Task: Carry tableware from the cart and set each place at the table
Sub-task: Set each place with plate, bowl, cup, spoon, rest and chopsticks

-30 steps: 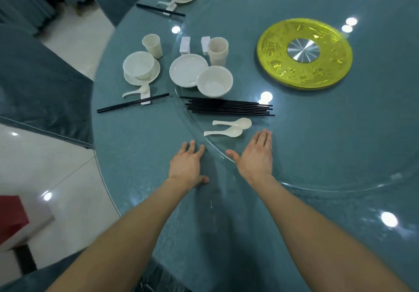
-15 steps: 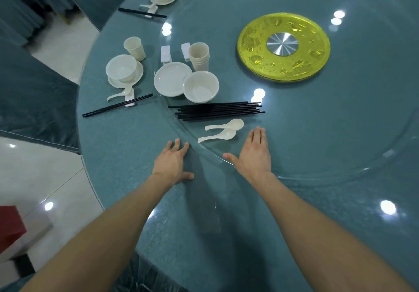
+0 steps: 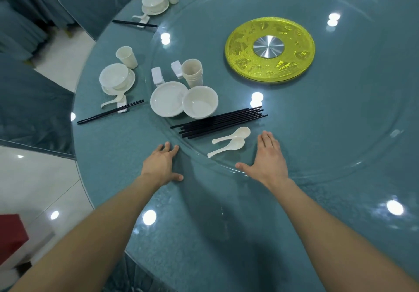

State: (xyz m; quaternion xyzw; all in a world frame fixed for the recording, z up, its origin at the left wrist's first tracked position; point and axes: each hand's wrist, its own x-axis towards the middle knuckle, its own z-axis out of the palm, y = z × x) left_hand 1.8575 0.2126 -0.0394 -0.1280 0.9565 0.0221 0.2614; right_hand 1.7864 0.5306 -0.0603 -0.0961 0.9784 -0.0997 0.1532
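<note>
Teal cloth under glass covers the round table (image 3: 118,155), and most of it carries a wide glass turntable (image 3: 340,121) with a yellow disc (image 3: 269,49) at its hub. On the outer ring to the left, a laid place (image 3: 115,79) has a bowl on a saucer, a cup, a spoon and chopsticks on a rest.

The unplaced stock sits on the turntable's near-left part: a plate (image 3: 167,102) touching a bowl (image 3: 200,102), stacked cups (image 3: 192,72) behind them, a bundle of black chopsticks (image 3: 220,120), two white spoons (image 3: 233,134) and two chopstick rests (image 3: 157,75).

This looks like the start of the next place: the stock is within reach and nothing is picked up yet. The next move probably calls for lifting the plate and bowl and setting them on the outer ring in front of the person, or turning the glass first to bring them nearer.

Both hands lie flat and hold nothing. The left hand (image 3: 162,164) rests on the cloth-covered ring, its fingertips at the turntable's rim. The right hand (image 3: 269,160) rests on the turntable just beside the spoons, fingers straight and together, thumb spread.
</note>
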